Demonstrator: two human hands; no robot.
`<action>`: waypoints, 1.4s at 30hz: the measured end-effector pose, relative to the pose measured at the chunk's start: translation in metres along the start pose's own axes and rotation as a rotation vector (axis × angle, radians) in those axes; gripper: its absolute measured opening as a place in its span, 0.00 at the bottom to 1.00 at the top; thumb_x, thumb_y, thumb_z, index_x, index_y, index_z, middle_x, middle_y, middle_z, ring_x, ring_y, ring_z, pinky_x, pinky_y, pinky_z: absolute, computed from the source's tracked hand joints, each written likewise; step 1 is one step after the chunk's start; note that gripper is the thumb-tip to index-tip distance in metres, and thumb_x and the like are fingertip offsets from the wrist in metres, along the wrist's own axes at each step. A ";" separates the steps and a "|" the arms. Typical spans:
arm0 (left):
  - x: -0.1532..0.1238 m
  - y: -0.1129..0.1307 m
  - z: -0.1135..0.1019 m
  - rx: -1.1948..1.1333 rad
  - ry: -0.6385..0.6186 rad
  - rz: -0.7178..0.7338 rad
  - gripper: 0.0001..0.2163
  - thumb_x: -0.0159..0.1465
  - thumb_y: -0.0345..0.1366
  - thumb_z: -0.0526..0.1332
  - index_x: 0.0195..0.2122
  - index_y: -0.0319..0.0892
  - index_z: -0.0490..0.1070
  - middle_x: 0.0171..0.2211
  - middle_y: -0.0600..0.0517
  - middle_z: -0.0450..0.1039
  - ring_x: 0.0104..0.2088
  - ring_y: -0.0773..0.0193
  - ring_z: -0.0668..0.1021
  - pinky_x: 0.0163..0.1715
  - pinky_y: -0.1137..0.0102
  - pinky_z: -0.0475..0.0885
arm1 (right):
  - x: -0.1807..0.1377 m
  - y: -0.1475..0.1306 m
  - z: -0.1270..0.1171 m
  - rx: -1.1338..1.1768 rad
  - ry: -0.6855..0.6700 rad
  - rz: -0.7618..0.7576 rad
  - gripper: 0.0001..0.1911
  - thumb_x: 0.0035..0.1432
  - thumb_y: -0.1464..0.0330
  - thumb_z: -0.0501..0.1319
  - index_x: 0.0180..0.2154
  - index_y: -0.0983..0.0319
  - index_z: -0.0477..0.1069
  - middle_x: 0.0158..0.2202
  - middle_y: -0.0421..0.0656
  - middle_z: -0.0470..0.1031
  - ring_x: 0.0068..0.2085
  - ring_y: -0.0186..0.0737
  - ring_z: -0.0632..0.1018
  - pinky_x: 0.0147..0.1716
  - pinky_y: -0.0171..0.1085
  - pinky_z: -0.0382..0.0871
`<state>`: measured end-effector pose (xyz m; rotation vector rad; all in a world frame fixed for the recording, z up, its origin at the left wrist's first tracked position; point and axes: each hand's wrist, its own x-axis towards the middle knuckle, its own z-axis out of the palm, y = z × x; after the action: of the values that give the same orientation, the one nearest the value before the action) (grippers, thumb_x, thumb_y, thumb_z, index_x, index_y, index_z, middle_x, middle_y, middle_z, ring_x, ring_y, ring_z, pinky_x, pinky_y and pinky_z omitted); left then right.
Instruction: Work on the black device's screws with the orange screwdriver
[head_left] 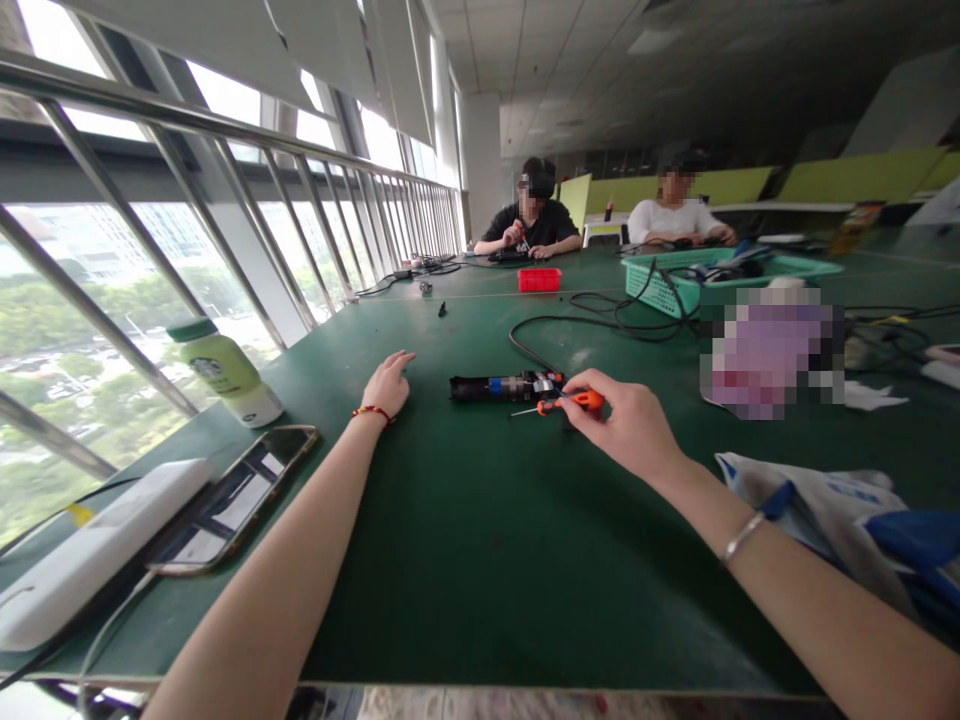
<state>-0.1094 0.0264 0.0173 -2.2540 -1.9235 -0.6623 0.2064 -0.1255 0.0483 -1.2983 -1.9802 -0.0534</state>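
My right hand (628,418) pinches an orange-handled screwdriver (583,401) whose thin metal shaft points left. Just behind the screwdriver lies a black tube-shaped device (480,389) with a blue band. Its right part shows bare inner pieces, and a black cord runs from it toward the back of the table. Part of its right end is hidden by my fingers and the tool. To the left of the device, apart from it, my left hand (387,386) rests low over the table with fingers stretched out, holding nothing.
Leftward on the green table (465,570) are a bottle (225,372), a phone (238,500) and a white power strip (105,550). Farther back stand a red basket (539,280) and a green basket (660,285). A plastic bag (817,500) lies right; two people sit opposite.
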 end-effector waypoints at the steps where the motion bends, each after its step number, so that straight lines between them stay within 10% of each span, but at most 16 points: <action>1: 0.002 -0.010 -0.001 0.009 -0.030 -0.017 0.28 0.55 0.24 0.46 0.59 0.40 0.60 0.61 0.50 0.58 0.60 0.64 0.62 0.59 0.67 0.57 | 0.000 0.000 0.000 0.003 -0.003 -0.010 0.10 0.58 0.62 0.55 0.36 0.60 0.70 0.25 0.39 0.75 0.23 0.34 0.73 0.23 0.32 0.64; 13: -0.005 0.002 -0.007 0.229 -0.159 -0.063 0.21 0.61 0.28 0.45 0.51 0.42 0.69 0.54 0.44 0.65 0.54 0.55 0.67 0.50 0.63 0.67 | 0.001 -0.002 -0.003 0.022 -0.062 -0.061 0.09 0.57 0.64 0.56 0.36 0.60 0.71 0.29 0.41 0.77 0.26 0.34 0.75 0.26 0.32 0.65; 25: -0.072 0.052 -0.043 0.518 -0.251 0.197 0.16 0.60 0.21 0.46 0.36 0.38 0.73 0.41 0.40 0.69 0.43 0.52 0.73 0.32 0.64 0.72 | 0.006 0.006 -0.025 -0.031 0.358 0.151 0.09 0.54 0.63 0.57 0.30 0.60 0.72 0.25 0.42 0.75 0.25 0.37 0.74 0.25 0.33 0.64; 36: -0.069 0.158 -0.030 0.053 -0.145 0.518 0.07 0.61 0.28 0.54 0.36 0.42 0.69 0.38 0.49 0.72 0.41 0.61 0.74 0.39 0.69 0.70 | 0.007 0.023 -0.021 -0.100 0.433 0.181 0.08 0.53 0.62 0.58 0.28 0.60 0.71 0.24 0.41 0.74 0.24 0.36 0.73 0.25 0.33 0.62; 42: -0.048 0.155 0.000 -0.312 0.131 0.473 0.06 0.63 0.29 0.54 0.36 0.42 0.70 0.36 0.51 0.72 0.39 0.64 0.73 0.41 0.70 0.69 | 0.008 0.031 -0.010 -0.076 0.223 0.223 0.14 0.57 0.57 0.54 0.30 0.59 0.71 0.19 0.39 0.69 0.22 0.36 0.70 0.23 0.33 0.57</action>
<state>0.0342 -0.0471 0.0296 -2.6285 -1.2236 -1.0544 0.2350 -0.1084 0.0493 -1.4869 -1.6514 -0.1599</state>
